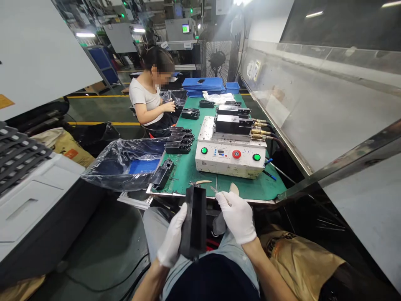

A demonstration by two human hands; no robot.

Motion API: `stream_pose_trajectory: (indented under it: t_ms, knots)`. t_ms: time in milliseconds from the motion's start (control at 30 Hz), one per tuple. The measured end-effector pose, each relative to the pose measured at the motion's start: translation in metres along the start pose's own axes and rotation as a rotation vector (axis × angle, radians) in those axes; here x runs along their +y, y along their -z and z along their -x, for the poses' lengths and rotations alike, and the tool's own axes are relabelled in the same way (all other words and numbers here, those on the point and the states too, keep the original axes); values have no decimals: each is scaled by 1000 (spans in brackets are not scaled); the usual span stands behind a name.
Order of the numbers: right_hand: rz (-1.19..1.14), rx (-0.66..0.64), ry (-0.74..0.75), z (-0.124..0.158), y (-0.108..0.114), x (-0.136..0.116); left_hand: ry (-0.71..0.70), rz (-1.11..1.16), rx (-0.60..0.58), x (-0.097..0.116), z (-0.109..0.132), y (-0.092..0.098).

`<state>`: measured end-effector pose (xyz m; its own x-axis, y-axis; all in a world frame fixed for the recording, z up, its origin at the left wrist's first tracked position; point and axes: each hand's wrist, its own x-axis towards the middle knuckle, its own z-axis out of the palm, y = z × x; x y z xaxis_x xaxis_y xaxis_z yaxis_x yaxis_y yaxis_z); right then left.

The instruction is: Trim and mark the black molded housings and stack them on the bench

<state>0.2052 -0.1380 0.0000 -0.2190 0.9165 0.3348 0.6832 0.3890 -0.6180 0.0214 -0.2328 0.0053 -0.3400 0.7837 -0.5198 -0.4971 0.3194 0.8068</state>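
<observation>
L hand (172,242) grips blk box (198,221) by bench's (183,175) near edge; R hand (237,216) pinches thin tool (214,190) nr same edge.

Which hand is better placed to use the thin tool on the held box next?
Probably the right hand: it holds the thin tool, while the left hand is gripping the black box.

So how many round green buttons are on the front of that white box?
2 on the front of the white box: a left green button and a right green button, with a red button between them. None looks hidden on that side.
</observation>
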Motion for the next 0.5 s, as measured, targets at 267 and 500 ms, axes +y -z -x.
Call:
stream_pose_trajectory:
  t_ms: [267,500]
  knots:
    - [-305,-178,-166,59,-27,15,-440,-1094,318,69,-130,21]
    - [-484,-147,-339,75,-15,47,-585,-1399,427,80,-165,26]
